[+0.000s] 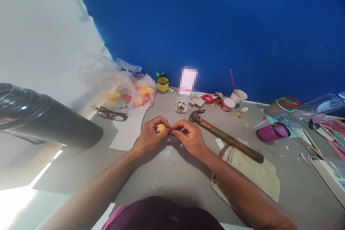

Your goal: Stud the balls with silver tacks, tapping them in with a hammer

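Note:
My left hand is closed around a small yellow ball, part of whose surface has dark, shiny bits on it. Close beside it, my right hand pinches something small and dark at its fingertips, which meet my left thumb; I cannot make out what it is. Beyond the hands, a shiny silver ball rests on a small white base. A claw hammer with a wooden handle lies to the right of my right hand, its handle end over a pale cloth.
Eyeglasses and white paper lie left, near a clear bag of colourful items. A large dark cylinder juts in. Behind stand a yellow cup, red-and-white tub and white cup; right, a purple cup.

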